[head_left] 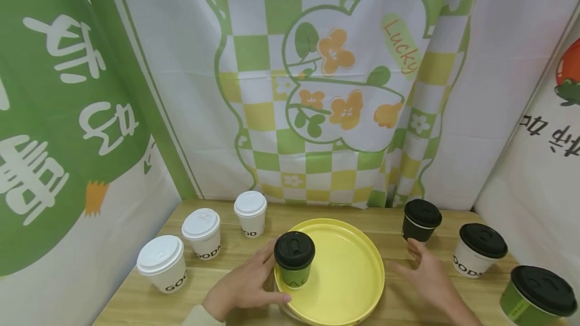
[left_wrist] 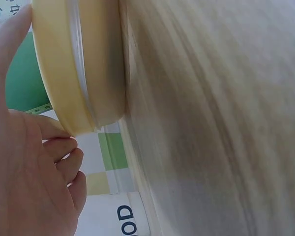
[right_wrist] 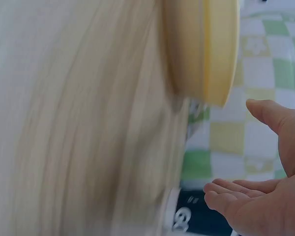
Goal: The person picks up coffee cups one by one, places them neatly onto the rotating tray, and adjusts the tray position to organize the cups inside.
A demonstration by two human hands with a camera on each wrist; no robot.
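A round yellow tray, raised on a thick round base, stands at the middle of the table. On its left side sits a green paper cup with a black lid, upright. My left hand touches the tray's left rim beside that cup, thumb and index finger spread along the edge; the other fingers bend loosely in the left wrist view. To the right of the tray my right hand holds nothing, thumb apart from the fingers. Its fingertips are close to a black paper cup; whether they touch is unclear.
On the left of the wooden table stand white-lidded cups: a front one, a middle one and a back one. At right are a white cup and a green cup, both black-lidded. A checked cloth hangs behind.
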